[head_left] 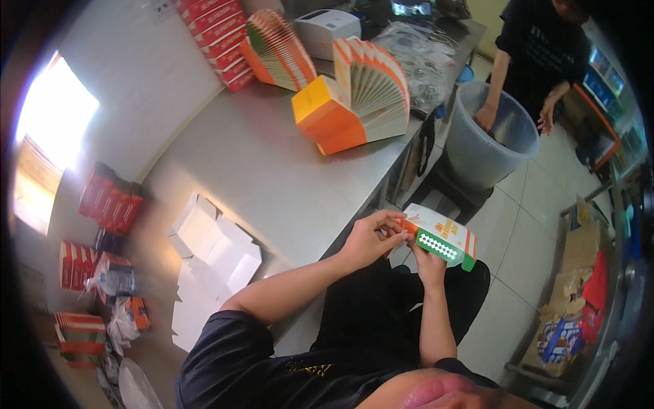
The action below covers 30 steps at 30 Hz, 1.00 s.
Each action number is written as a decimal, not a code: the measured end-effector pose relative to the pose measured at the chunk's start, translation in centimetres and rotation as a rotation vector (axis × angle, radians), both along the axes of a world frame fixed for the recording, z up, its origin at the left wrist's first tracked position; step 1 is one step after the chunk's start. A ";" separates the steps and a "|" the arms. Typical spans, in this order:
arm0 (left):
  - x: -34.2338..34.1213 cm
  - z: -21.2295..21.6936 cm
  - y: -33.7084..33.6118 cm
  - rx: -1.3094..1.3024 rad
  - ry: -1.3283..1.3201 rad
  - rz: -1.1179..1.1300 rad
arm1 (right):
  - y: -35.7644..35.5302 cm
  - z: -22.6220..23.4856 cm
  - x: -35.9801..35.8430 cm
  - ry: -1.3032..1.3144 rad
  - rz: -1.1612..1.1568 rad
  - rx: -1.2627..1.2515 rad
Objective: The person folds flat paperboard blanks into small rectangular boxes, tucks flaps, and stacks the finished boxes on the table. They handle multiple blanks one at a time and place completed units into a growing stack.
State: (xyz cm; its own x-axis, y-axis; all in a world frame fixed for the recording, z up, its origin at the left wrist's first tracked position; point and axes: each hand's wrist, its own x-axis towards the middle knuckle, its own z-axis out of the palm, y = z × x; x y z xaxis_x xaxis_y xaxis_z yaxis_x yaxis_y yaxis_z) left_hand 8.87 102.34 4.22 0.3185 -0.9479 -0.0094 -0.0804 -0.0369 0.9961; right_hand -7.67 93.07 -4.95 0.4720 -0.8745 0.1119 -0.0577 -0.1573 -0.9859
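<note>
A small cardboard box in white, orange and green is held over my lap, beside the table's right edge. My left hand pinches the orange flap at its near-left end. From below, my right hand grips the green side, its fingers partly hidden by the box. The fingertips of both hands meet close together at that end. A flattened white carton blank lies on the metal table to the left of my left forearm.
Fanned stacks of folded orange cartons stand at the table's far side, near red boxes and a white printer. Beyond the table, another person reaches into a translucent bin. Cardboard boxes fill a rack at right.
</note>
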 end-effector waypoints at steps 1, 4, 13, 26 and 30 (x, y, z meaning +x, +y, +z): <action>-0.2 -0.2 0.0 -0.003 0.062 0.011 | 0.1 -0.2 -0.3 0.017 -0.003 -0.044; 0.4 -0.9 -0.4 -0.030 0.021 -0.005 | 0.3 -3.0 -0.6 0.177 -0.050 -0.135; 2.3 0.1 -0.1 0.103 0.134 -0.031 | 1.3 -2.0 1.4 0.015 -0.004 -0.069; 1.4 -1.3 0.0 0.013 0.237 0.030 | 2.5 2.5 2.1 -0.430 0.098 0.628; 1.0 -1.3 -0.5 0.021 0.270 -0.004 | 1.2 2.0 0.9 -0.492 0.239 0.698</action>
